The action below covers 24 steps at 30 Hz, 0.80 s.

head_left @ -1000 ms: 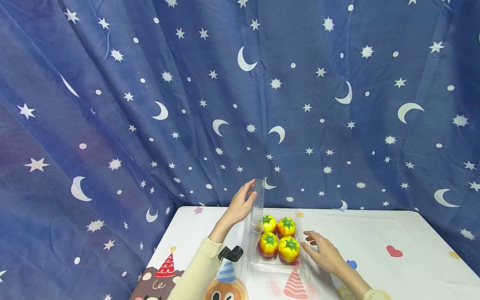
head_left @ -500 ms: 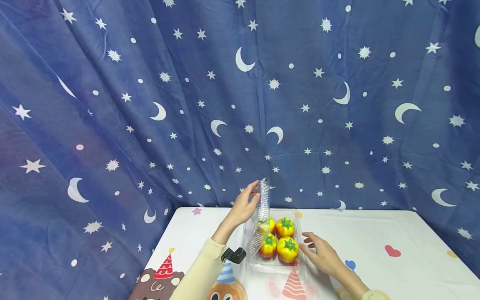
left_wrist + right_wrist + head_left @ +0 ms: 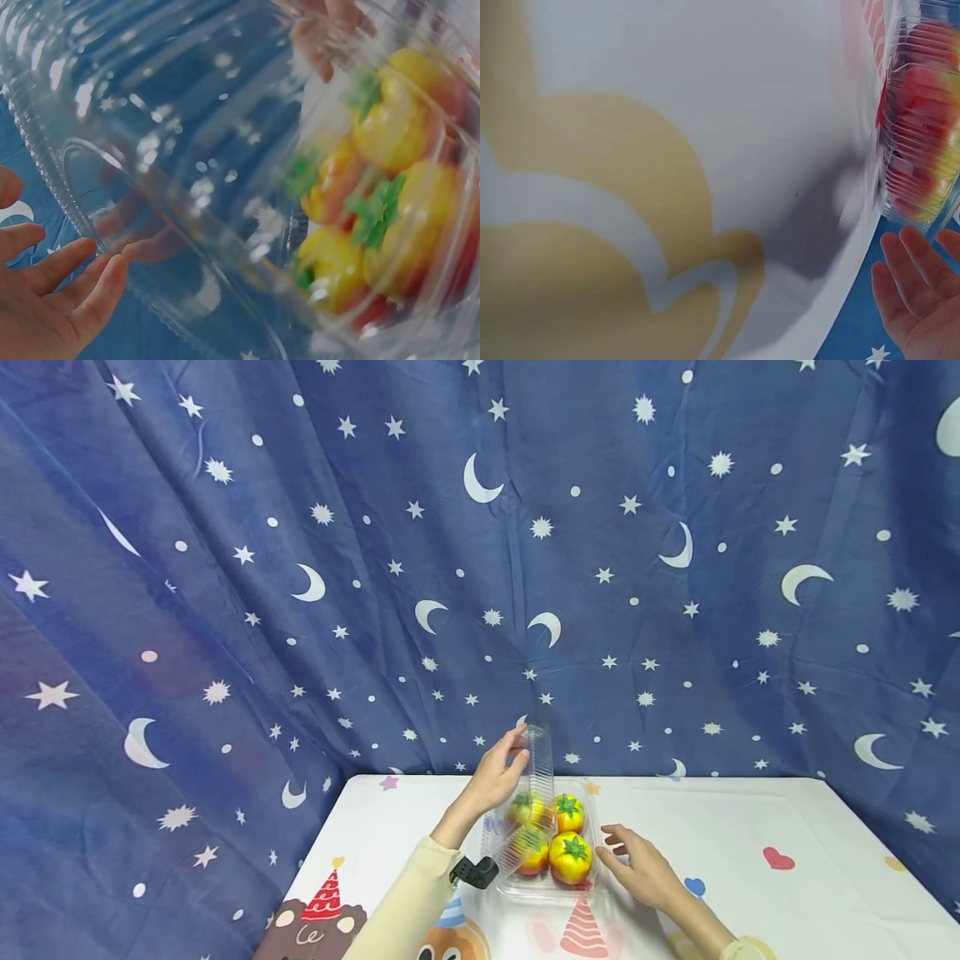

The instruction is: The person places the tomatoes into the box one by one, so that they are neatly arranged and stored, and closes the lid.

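Note:
A clear plastic clamshell box (image 3: 543, 894) sits on the table with several yellow-red tomatoes (image 3: 572, 858) inside, each topped with green leaves. Its ribbed lid (image 3: 542, 764) stands tilted up from the left side, partly over the left tomatoes. My left hand (image 3: 491, 781) touches the lid's outer side near the top; in the left wrist view its loosely extended fingertips (image 3: 112, 274) meet the lid's edge. To the right of the box, my right hand (image 3: 637, 870) has its fingers spread beside the rim. The right wrist view shows that hand (image 3: 922, 300) holding nothing.
The table (image 3: 720, 827) wears a white cloth printed with hearts, stars and party-hat animals. A blue curtain (image 3: 600, 610) with moons and stars hangs behind it and along the left.
The lid has swung to the right and now leans over the left tomatoes. My left hand has moved right along with it. My right hand stays almost in place beside the box.

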### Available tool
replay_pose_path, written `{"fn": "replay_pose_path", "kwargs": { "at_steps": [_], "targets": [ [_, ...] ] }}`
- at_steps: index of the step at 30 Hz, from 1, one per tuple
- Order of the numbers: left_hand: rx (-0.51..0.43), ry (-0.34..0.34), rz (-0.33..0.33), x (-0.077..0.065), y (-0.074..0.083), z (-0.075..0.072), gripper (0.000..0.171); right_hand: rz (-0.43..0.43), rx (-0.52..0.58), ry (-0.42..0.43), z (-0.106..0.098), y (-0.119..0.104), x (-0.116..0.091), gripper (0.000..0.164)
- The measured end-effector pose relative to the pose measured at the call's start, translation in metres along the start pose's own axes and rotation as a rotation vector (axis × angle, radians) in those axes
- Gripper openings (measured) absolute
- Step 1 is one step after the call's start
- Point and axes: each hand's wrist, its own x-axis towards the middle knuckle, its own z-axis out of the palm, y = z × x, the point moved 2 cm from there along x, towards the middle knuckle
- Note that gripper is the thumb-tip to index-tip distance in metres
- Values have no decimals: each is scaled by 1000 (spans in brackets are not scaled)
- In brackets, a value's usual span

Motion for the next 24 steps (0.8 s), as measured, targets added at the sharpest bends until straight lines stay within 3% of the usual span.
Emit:
{"fn": "replay_pose_path", "kwargs": {
  "at_steps": [24],
  "targets": [
    [19,-81,8,-1,-1,29,49,17,74,1,-4,5,-4,39]
  ]
}}
